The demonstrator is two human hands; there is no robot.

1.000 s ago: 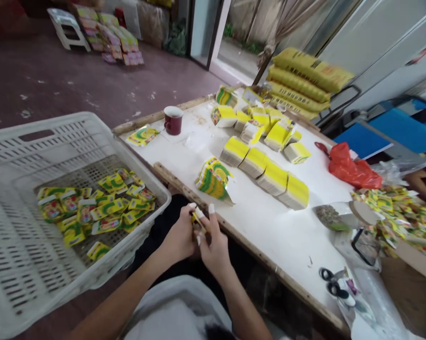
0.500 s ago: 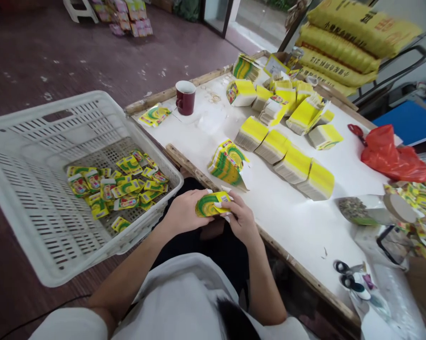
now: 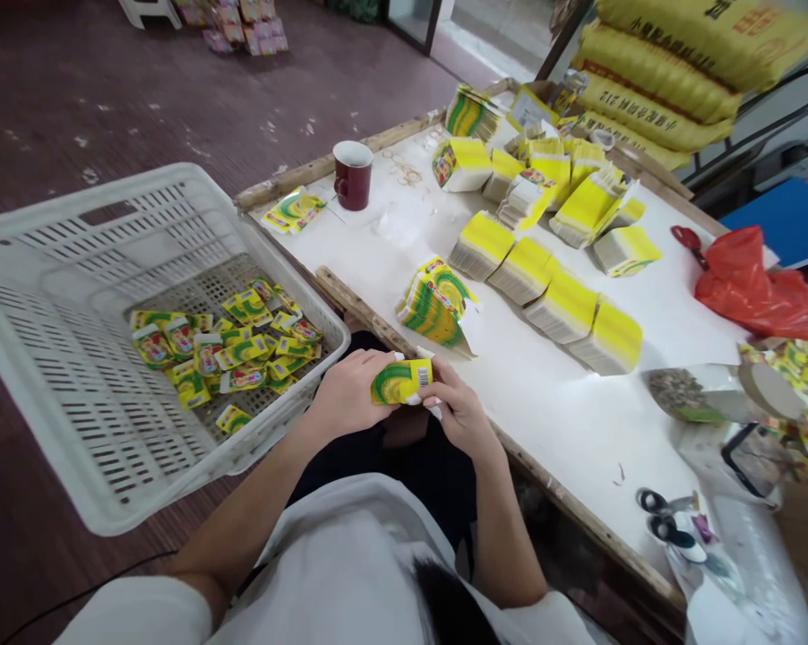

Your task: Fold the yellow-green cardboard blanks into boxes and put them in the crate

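Two forearms of mine are reaching forward, the table (image 3: 545,430) spreading out ahead and the crate (image 3: 195,233) standing on my left. My left hand (image 3: 347,390) is bending inward, back up, and closing around one end of the packet (image 3: 391,385); my right hand (image 3: 468,417) is curling in from the other side, its white-tipped fingers pinching the other end. The packet is sitting between them over my lap, just off the table's wooden edge. A second ago I was holding it edge-on, mostly hidden by my fingers; now its broad yellow-green side is facing up. Compared with half a second ago, its barcode (image 3: 423,376) is showing more fully.
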